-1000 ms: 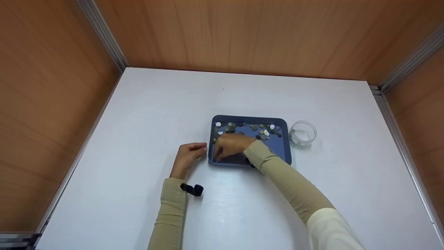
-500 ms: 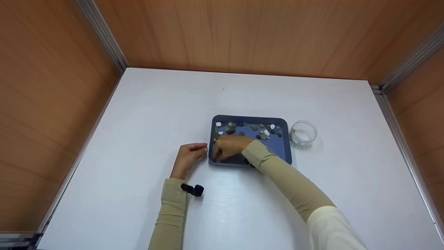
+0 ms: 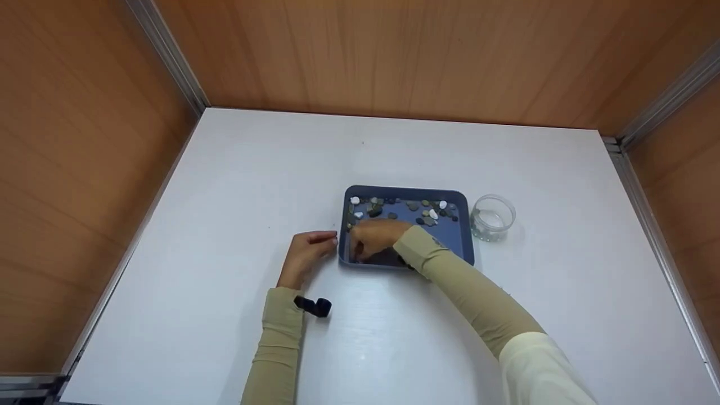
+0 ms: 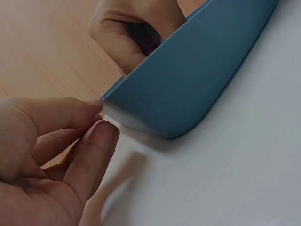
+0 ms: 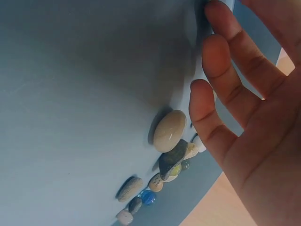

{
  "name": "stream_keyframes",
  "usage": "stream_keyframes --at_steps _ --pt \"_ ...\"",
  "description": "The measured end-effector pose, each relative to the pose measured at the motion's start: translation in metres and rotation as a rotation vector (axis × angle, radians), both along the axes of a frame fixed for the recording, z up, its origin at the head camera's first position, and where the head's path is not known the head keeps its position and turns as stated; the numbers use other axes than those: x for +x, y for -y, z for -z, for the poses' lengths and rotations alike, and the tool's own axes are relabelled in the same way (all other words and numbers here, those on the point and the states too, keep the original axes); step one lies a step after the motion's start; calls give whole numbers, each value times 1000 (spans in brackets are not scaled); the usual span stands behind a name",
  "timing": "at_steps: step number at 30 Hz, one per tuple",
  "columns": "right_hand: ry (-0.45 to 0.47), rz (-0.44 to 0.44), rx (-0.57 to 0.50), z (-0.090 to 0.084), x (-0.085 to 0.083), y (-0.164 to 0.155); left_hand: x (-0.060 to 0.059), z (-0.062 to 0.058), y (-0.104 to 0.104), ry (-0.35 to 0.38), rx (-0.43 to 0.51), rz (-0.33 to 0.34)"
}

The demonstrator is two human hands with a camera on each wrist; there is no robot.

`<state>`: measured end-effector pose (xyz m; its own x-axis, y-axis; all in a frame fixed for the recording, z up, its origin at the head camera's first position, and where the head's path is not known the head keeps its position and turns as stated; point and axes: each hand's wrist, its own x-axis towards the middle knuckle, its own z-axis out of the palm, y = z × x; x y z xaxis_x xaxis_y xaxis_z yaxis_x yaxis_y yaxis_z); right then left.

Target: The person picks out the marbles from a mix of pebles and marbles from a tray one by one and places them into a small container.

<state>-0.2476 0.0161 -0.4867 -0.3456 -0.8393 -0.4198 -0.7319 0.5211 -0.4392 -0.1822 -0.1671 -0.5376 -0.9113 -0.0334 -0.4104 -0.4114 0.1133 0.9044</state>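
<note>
R hand (image 3: 376, 236) has shifted a bit right vs. 0.5 s ago, off the near-left corner of the blue tray (image 3: 457, 236); fingers point down inside, can't tell if gripping anything. L hand (image 3: 305, 256) relaxed, holding nothing, tips at tray's L edge. Tray's on worktop (image 3: 236, 185) w/ pebbles (image 5: 170, 131), clear jar (image 3: 493, 218) just R.

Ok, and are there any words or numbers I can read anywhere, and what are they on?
There are none you can read.
Blue tray: no writing on the parts that show.
Stones: no letters or numbers to be seen.
Clear jar: none to be seen, but it looks small here.
Right sleeve: a tiny dark mark near the cuff, too small to tell if it is writing.
</note>
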Motion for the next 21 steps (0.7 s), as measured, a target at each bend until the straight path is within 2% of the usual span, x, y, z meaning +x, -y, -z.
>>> stream_keyframes --at_steps 12,21 --pt "8 81 6 -1 -2 -8 0 2 -2 -5 3 -7" --pt "40 124 -89 -5 -10 -24 0 3 -3 3 38 -14"
